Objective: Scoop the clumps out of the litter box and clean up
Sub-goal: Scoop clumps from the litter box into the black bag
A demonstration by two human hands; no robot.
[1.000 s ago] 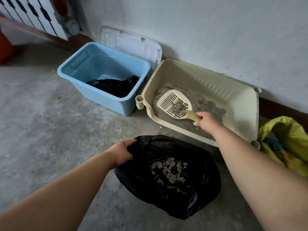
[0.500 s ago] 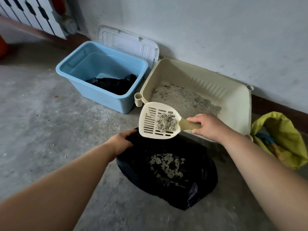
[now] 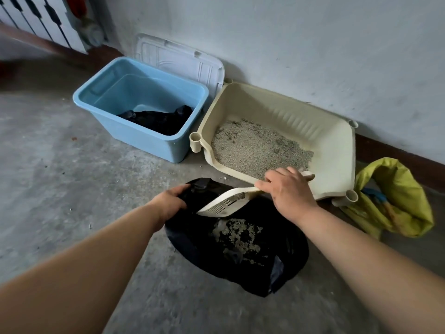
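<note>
R hand (image 3: 289, 191), centre-right of the frame, is closed round the handle of the cream scoop (image 3: 221, 203). The fingers curl over it and the handle end shows past the knuckles. The scoop is tilted, slotted head down & to the left, over the open black bag (image 3: 284, 268) in the lower centre. A little grey litter sits at the back of the scoop head, near the handle. L hand (image 3: 168, 203) grips the bag's rim at its upper-left edge, fingers curled on the plastic. Inside the bag lie pale clumps (image 3: 238, 235), spread in a patch just under the scoop.

The litter box (image 3: 337, 145), cream, stands centre-right against the wall; its near rim is just behind the R hand. Grey litter (image 3: 255, 148) covers the left part of its bottom; the right part is bare plastic.

Just beside the box, to the left: blue tub (image 3: 134, 138) w/ crumpled black plastic (image 3: 161, 119) at the bottom. A white lid (image 3: 178, 59) leans on the wall behind the tub. Far right: yellow bag (image 3: 397, 189) on the concrete floor (image 3: 60, 189). Upper left corner: white radiator (image 3: 45, 22).
</note>
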